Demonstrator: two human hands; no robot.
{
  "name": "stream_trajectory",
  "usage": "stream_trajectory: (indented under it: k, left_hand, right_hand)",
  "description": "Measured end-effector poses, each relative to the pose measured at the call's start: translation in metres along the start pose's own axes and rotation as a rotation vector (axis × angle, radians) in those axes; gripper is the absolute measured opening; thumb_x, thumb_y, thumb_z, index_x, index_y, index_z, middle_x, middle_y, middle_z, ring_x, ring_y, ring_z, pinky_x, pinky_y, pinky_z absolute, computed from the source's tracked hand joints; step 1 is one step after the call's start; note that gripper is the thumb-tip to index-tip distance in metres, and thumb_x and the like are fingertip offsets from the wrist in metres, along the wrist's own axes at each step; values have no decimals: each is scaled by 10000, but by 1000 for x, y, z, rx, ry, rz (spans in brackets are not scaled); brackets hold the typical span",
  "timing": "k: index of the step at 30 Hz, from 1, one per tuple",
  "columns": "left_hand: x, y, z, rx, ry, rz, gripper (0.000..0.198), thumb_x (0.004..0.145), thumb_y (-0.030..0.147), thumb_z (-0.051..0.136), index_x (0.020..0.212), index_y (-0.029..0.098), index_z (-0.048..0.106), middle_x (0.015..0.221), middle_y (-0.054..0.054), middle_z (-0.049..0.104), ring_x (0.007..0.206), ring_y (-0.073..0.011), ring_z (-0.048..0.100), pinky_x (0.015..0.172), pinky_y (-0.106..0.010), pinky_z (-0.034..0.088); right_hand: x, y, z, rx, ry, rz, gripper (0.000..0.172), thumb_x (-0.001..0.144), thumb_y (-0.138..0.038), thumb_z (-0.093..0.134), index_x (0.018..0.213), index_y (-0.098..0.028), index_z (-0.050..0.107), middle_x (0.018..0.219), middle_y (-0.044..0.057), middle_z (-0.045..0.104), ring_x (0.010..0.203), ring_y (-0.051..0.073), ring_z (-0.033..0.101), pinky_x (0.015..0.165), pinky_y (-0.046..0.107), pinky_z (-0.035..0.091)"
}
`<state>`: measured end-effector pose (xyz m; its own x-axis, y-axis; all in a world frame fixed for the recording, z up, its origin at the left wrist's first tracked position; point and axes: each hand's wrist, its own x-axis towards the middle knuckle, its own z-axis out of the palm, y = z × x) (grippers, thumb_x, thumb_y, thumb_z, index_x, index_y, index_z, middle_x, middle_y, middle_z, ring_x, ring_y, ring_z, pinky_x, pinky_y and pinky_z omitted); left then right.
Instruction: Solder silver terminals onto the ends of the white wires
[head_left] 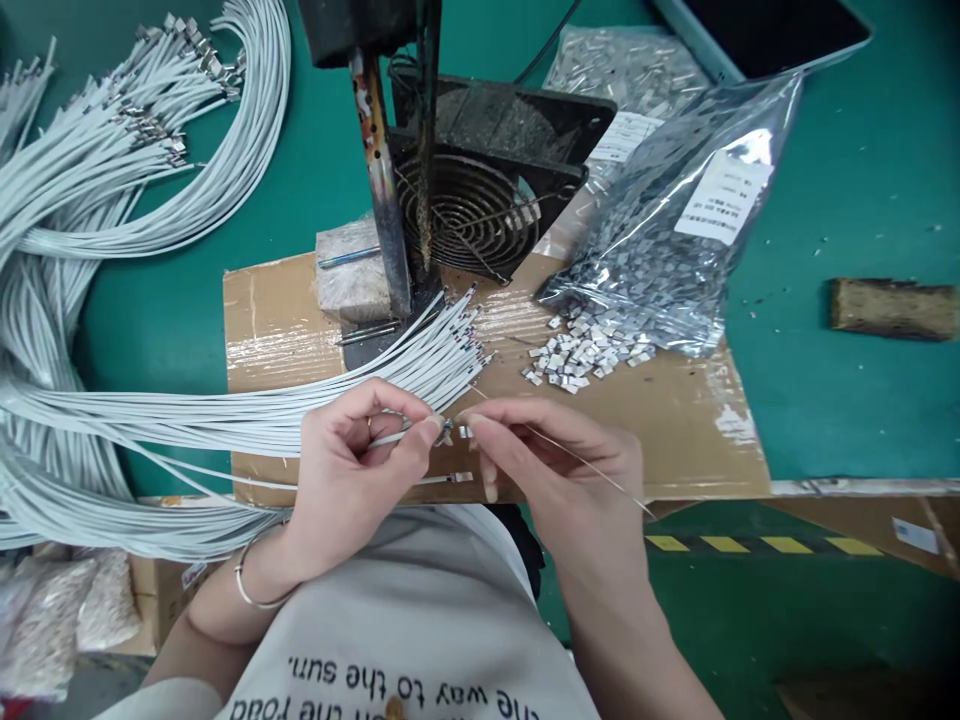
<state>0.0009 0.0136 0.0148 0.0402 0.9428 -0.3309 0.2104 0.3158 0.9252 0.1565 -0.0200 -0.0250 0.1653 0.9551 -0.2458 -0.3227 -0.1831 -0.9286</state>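
My left hand (pixel 364 480) pinches a white cable (pixel 386 438) close to its stripped end. Facing it, a small silvery metal connector (pixel 464 432) sits at the fingertips of my right hand (pixel 574 475), which is closed. A thin solder-like wire (pixel 592 465) also runs through my right hand, its tail trailing to the lower right. The two hands' fingertips are nearly touching. Just below them lies another cable end with a metal piece (pixel 460 478) on it. Behind my left hand, a bundle of white cables (pixel 352 405) fans out its stripped ends on the cardboard (pixel 675 430).
A dark metal stand (pixel 386 190) rises before a black fan (pixel 465 210). Loose metal connectors (pixel 589 352) lie beside a clear bag (pixel 660 240) of more. Finished-looking cable bundles (pixel 150 160) cover the left. A phone-like device (pixel 765 35) and a worn block (pixel 892 308) lie right.
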Motion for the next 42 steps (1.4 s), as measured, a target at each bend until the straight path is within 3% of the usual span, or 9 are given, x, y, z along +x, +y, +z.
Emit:
stream_trajectory:
  k: [6, 12, 22, 30, 38, 42]
  left_hand:
    - [-6, -5, 3, 65, 59, 120, 129, 854, 183, 757, 750, 193, 681, 556, 45, 524, 455, -66, 302, 429, -240, 200]
    - [-7, -10, 6, 108, 95, 231, 125, 843, 152, 776, 770, 194, 684, 694, -12, 651, 535, -100, 503, 443, -240, 293]
    - [-9, -11, 11, 28, 142, 214, 134, 864, 159, 758, 779, 205, 664, 722, -22, 683, 633, -133, 622, 533, -240, 478]
    - [-9, -11, 14, -34, 165, 162, 164, 838, 175, 777, 751, 220, 645, 522, 53, 477, 557, -132, 551, 468, -222, 402]
    - [-5, -11, 11, -101, 82, 135, 159, 860, 158, 758, 733, 192, 671, 616, 17, 615, 544, -95, 509, 454, -202, 359]
    - [-3, -13, 7, -126, 58, 119, 148, 871, 148, 765, 742, 182, 701, 643, 10, 665, 509, -72, 484, 437, -186, 346]
  right_hand:
    - [1, 0, 2, 125, -110, 114, 131, 872, -198, 804, 906, -296, 884, 620, -29, 719, 432, 69, 574, 415, 170, 517]
    - [0, 3, 6, 167, -81, 152, 104, 859, -223, 814, 872, -299, 884, 624, -23, 727, 435, 76, 575, 398, 175, 527]
    - [-8, 14, 22, 297, 3, 79, 75, 884, -243, 805, 879, -271, 874, 628, -23, 719, 424, 72, 579, 370, 156, 524]
    - [-16, 15, 30, 185, 110, -70, 243, 873, -76, 737, 866, -282, 866, 622, -43, 691, 436, 67, 597, 405, 155, 535]
    - [-10, 8, 18, -10, 62, -213, 240, 886, -80, 738, 931, -273, 873, 674, -18, 725, 488, 85, 622, 435, 195, 522]
    - [-7, 7, 9, -22, 103, -166, 204, 908, -112, 745, 938, -276, 862, 656, -33, 718, 463, 80, 611, 437, 198, 526]
